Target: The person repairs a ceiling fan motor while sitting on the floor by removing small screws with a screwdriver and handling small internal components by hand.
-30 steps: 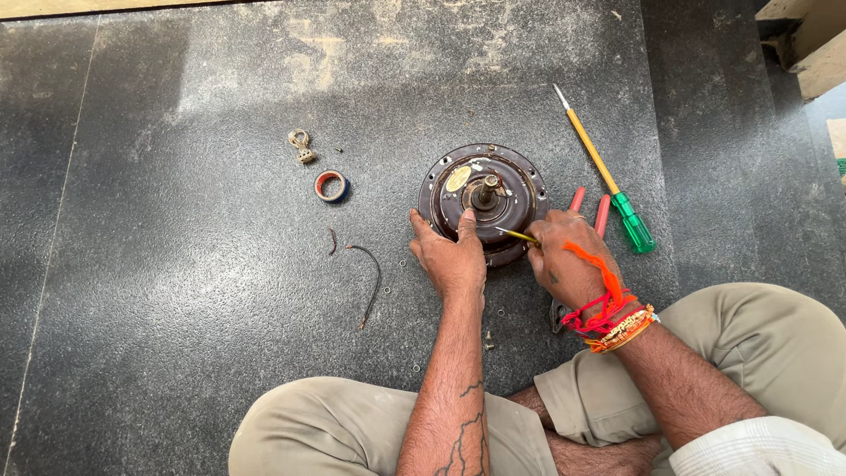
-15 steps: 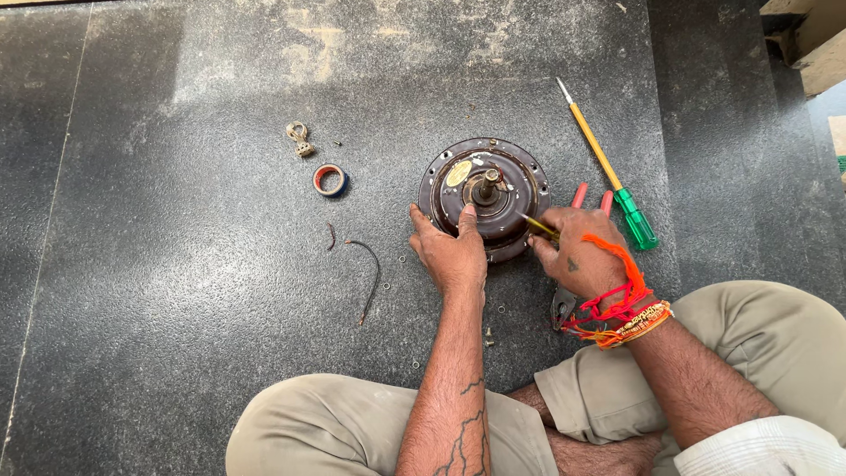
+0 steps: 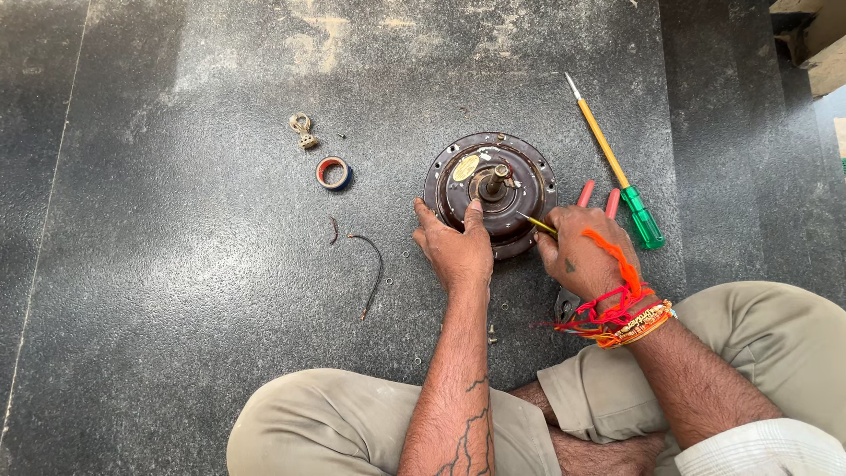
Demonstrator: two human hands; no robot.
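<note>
Motor housing [image 3: 490, 189], round and dark brown with a short shaft standing at its centre, sits flat on the dark speckled floor [image 3: 176, 335], a little right of the middle of the view. Left hand [image 3: 454, 247] presses on its rim at about 7 o'clock, fingers spread, thumb reaching up toward the shaft; it grips nothing but steadies the housing. Right hand [image 3: 583, 254] is closed around a thin yellow-tipped tool [image 3: 536, 224] whose point meets the housing's edge at about 4 o'clock. Behind the right hand's knuckles two red handles [image 3: 599, 197] stick up; what they belong to is hidden. Red and orange threads wrap the right wrist.

At 2 o'clock from the housing, just beyond the red handles, a long screwdriver [image 3: 617, 167] with yellow shaft and green grip lies slanted on the floor. At 9 o'clock, well apart, lie a small roll of tape [image 3: 332, 173], a little metal fitting [image 3: 303, 130] above it, and a curved piece of wire [image 3: 374, 269] below. Tiny washers dot the floor near the left forearm. Open floor stretches wide at 9 to 12 o'clock; at 5 to 7 o'clock the person's crossed legs close the space. A step edge runs along the far right.
</note>
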